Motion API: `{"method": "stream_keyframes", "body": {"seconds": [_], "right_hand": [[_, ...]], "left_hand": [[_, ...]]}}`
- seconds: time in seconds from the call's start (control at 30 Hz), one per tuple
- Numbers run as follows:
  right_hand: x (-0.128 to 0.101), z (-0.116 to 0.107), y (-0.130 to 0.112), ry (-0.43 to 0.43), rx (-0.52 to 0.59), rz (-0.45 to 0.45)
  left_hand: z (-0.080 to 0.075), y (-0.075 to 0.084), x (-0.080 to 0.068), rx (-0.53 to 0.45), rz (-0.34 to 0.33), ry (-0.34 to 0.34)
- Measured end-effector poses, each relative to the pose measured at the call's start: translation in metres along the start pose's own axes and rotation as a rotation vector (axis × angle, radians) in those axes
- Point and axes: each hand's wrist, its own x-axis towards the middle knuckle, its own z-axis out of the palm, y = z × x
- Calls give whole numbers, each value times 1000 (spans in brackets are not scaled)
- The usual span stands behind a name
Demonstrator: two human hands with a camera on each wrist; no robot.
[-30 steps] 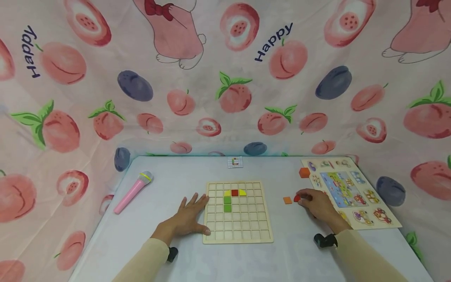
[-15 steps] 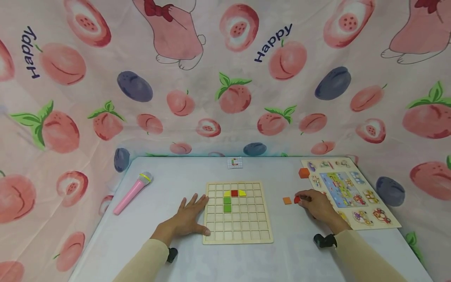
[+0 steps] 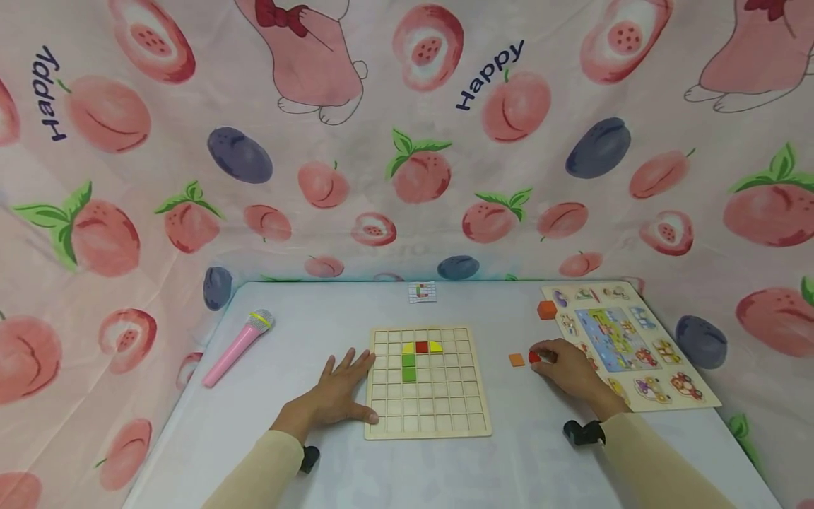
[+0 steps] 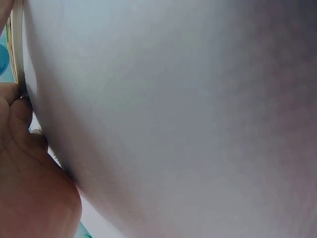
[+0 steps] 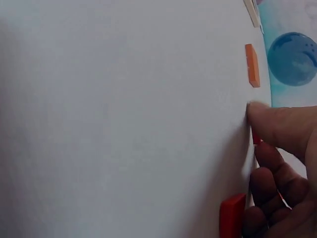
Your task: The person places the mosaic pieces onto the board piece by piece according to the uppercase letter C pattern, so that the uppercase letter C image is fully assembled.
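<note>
Right hand (image 3: 566, 367) is still pinching the red tile (image 3: 535, 358), apparently unlifted; left hand (image 3: 337, 396), fingers spread, keeps steadying the grid board (image 3: 427, 426).

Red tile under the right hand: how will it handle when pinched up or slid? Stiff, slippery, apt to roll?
The red tile is probably stiff and light: it looks like a small, thin, flat block. It should slide rather than roll on the smooth white table. Lying flat, it offers little edge, so the right hand may find it fiddly to pinch.
</note>
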Motion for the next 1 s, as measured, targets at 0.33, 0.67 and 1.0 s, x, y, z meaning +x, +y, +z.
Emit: {"method": "stream_keyframes", "body": {"seconds": [0.33, 0.67, 1.0], "right_hand": [[-4, -3, -2, 10, -4, 35], [-6, -1, -4, 65, 29, 40], [-5, 10, -26, 162, 82, -17]], "left_hand": [[-1, -2, 0, 4, 2, 1], [-1, -3, 0, -1, 9, -2], [-1, -2, -1, 0, 5, -8]]}}
